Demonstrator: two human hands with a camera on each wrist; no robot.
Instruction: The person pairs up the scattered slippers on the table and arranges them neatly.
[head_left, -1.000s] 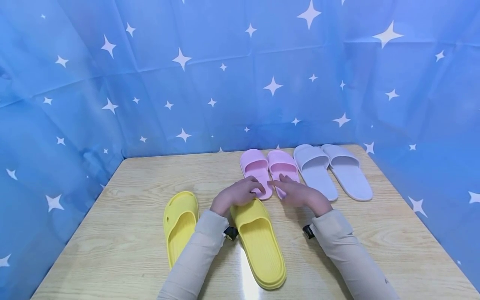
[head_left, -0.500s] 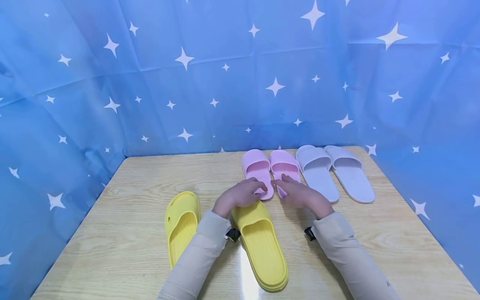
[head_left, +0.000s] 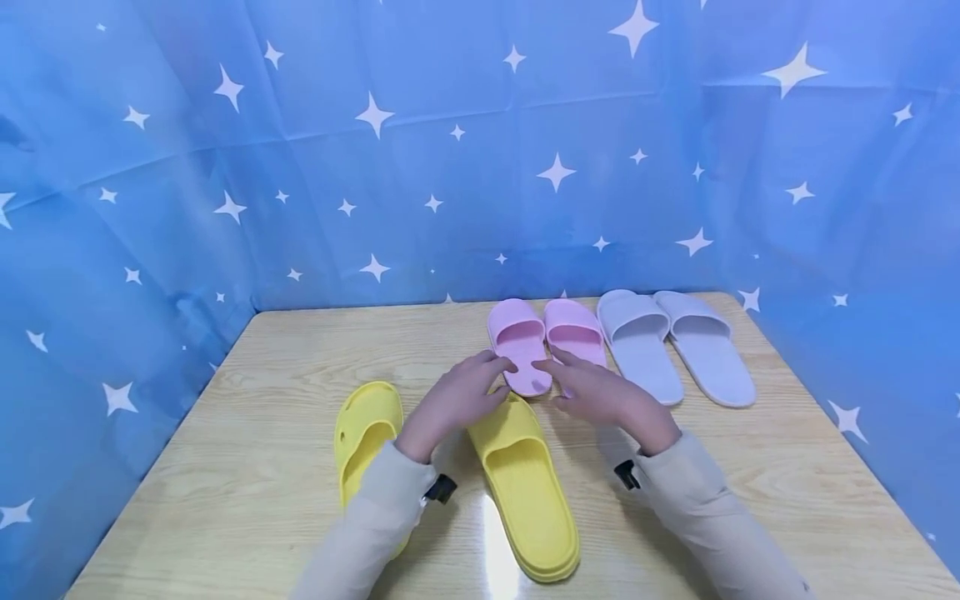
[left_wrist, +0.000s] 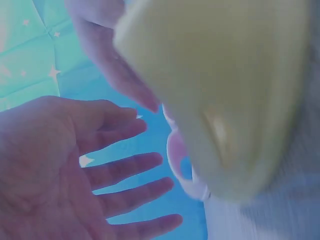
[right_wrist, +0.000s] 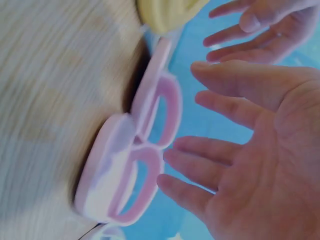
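In the head view my left hand (head_left: 461, 393) hovers above the toe of a yellow slipper (head_left: 531, 500). The left wrist view shows this hand's fingers spread and the yellow slipper (left_wrist: 215, 90) large and blurred beside them, with a gap between. My right hand (head_left: 603, 393) is held over the heel of the right pink slipper (head_left: 573, 333), partly hiding it; its fingers are extended and hold nothing in the right wrist view. The left pink slipper (head_left: 528, 375) lies just beyond the two hands. A second yellow slipper (head_left: 367, 417) is partly covered by my left sleeve.
Two pale lavender slippers (head_left: 648, 358) stand at the back right, toes toward the backdrop, touching near their straps. The wooden table (head_left: 247, 467) ends against a blue star-patterned cloth (head_left: 420, 150) behind and at the sides.
My left hand has lifted off the yellow slipper's toe and shifted left, its fingers spreading. The right hand's fingers have opened out slightly. The slippers keep their places on the table.
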